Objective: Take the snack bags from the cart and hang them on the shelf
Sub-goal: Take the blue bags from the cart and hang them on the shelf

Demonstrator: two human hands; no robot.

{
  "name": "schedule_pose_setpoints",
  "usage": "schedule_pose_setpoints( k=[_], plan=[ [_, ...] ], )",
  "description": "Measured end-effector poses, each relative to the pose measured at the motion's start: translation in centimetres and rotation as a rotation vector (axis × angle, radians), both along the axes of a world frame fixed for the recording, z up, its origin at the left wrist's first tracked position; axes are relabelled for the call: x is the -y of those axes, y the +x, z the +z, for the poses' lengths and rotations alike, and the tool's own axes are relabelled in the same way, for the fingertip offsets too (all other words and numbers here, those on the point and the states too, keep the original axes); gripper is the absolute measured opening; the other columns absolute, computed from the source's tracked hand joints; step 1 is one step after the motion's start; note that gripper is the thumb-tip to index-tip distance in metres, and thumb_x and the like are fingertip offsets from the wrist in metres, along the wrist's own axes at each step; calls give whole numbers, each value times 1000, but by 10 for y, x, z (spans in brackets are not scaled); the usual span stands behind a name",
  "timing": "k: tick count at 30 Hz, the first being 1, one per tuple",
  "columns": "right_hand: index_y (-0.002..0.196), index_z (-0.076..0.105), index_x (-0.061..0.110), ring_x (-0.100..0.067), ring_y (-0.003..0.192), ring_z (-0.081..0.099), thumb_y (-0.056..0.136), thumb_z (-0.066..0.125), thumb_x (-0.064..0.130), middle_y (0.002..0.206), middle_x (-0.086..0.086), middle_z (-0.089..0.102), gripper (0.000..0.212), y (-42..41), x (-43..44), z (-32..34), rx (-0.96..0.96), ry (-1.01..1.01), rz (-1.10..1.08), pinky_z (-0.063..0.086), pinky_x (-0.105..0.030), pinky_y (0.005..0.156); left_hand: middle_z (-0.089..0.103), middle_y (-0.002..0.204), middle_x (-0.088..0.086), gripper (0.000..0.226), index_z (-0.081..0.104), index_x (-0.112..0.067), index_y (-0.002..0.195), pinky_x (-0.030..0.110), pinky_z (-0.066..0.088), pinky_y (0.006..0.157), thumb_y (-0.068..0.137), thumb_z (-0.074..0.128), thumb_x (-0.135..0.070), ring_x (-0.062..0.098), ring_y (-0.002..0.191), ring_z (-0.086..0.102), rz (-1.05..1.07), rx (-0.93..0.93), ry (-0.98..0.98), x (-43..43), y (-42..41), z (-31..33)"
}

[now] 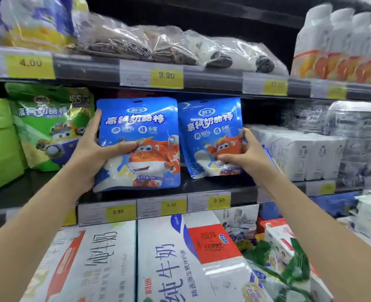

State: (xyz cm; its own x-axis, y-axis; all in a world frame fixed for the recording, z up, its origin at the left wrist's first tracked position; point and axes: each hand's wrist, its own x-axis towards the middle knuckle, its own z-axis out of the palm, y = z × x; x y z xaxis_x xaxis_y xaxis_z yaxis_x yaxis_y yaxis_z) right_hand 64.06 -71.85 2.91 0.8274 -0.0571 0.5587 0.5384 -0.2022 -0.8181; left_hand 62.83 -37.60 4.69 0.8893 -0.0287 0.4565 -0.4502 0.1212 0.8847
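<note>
Left hand [93,149] grips blue cheese-stick bag [141,127] at 9 o'clock | right hand [249,154] clasps second blue bag [210,125] at 3 | green bag [49,127] crowds far left | milk cartons [300,153] just right | price rail [154,207] below

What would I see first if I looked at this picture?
Two bright blue snack bags with an orange cartoon plane, side by side in the middle of the shelf. The left hand grips the bigger-looking blue bag, the right hand grips the other blue bag. A green bag stands to their left.
</note>
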Motion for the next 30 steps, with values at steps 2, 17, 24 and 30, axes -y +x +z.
schedule_pose_setpoints(
  k=[2,17,24,30],
  plan=[
    [105,51,24,-5,83,70,59,84,-6,104,2,67,64,-2,6,5,-13,-36,0,55,-20,67,53,138,-9,122,21,-37,152,27,58,66,51,89,-19,9,101,69,-2,41,-8,2,1,0],
    [84,74,10,-24,81,73,37,91,12,89,-9,76,50,-8,20,11,-252,-58,110,60,-37,72,59,123,-17,114,22,-41,151,30,59,61,58,82,-13,13,94,72,-21,65,-60,3,-16,1],
    [101,70,4,-25,95,70,40,94,12,97,-8,75,66,17,-5,14,-303,-113,-4,55,-40,90,58,126,-12,111,19,-40,151,30,59,59,64,78,-6,12,91,72,-1,69,-61,8,-9,3],
    [105,68,7,-25,90,72,64,82,5,102,-11,74,44,11,0,39,-170,125,70,58,-31,73,59,126,-14,118,19,-41,151,32,60,61,55,83,-15,16,98,71,-11,69,-54,6,-10,0]
  ],
)
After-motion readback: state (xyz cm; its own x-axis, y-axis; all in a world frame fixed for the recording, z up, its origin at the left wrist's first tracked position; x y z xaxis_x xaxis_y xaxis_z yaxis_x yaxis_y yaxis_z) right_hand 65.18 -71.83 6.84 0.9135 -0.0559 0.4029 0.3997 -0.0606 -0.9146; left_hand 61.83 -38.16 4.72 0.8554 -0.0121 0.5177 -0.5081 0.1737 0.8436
